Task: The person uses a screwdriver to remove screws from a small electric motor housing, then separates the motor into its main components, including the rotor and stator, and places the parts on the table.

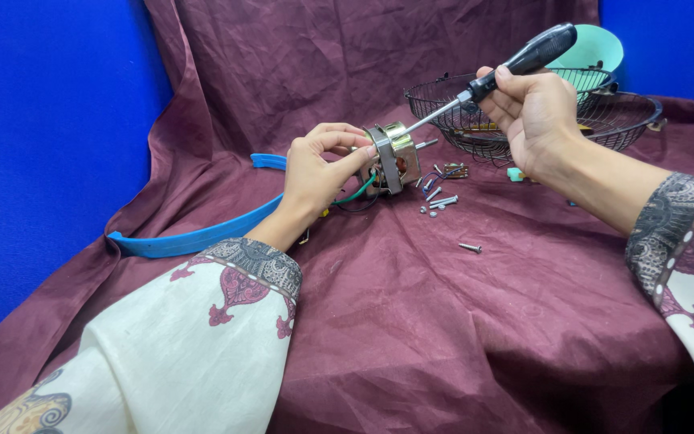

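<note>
the left hand (315, 173) pinched a small electric motor (393, 157) by its metal frame, steadying it just above the maroon cloth (443, 321). the right hand (528, 108) was wrapped around the black handle of a screwdriver (516, 66), its tip set against the motor's top. the motor looked dense, stiff and heavy for its bulk, best gripped at the laminated frame, away from its loose green wire (355, 195). loose screws (443, 202) lay beside it; wire fan guards (540, 116) sat behind.

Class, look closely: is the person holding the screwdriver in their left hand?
No. The right hand grips the black-handled screwdriver, while the left hand steadies the small motor.
</note>
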